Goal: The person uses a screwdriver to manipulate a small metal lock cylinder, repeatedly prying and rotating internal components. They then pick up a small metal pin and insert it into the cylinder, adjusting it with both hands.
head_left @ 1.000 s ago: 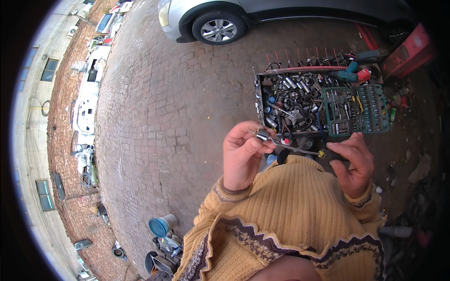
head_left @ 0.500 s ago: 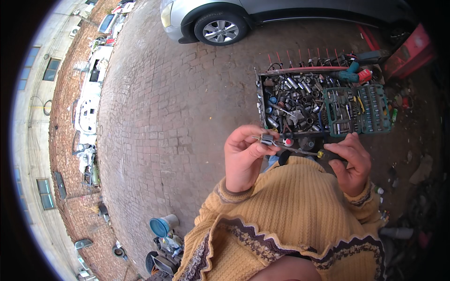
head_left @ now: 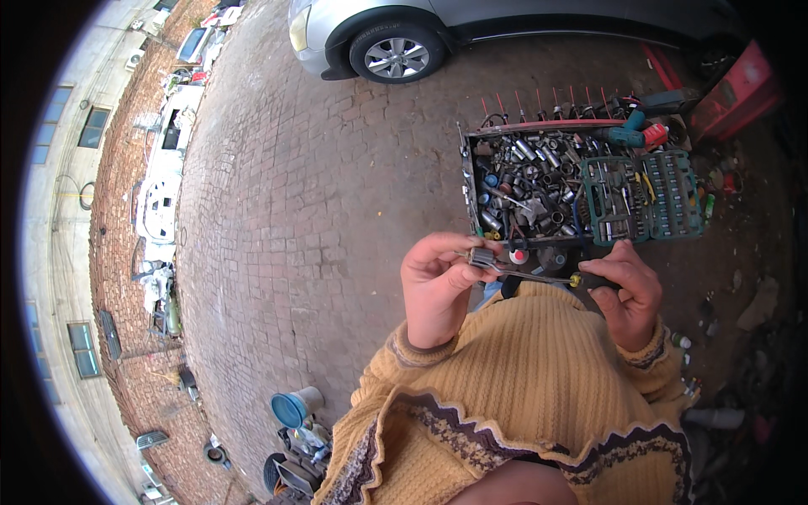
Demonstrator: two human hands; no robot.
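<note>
My left hand pinches a small metal cylinder between thumb and fingers, in front of my chest. A thin pin-like end pokes out of its left side. My right hand is closed around the dark handle of a screwdriver with a yellow collar. Its thin shaft points left and reaches the right end of the metal cylinder; whether the tip is inside it or only against it, I cannot tell.
Beyond my hands stands a tool tray heaped with sockets and metal parts. A green socket case lies open on its right side, near a teal power tool. A silver car is parked behind. A bucket stands lower left.
Both hands have sunk slightly. The metal cylinder has tilted a little, its right end lower, with the screwdriver still at it.
</note>
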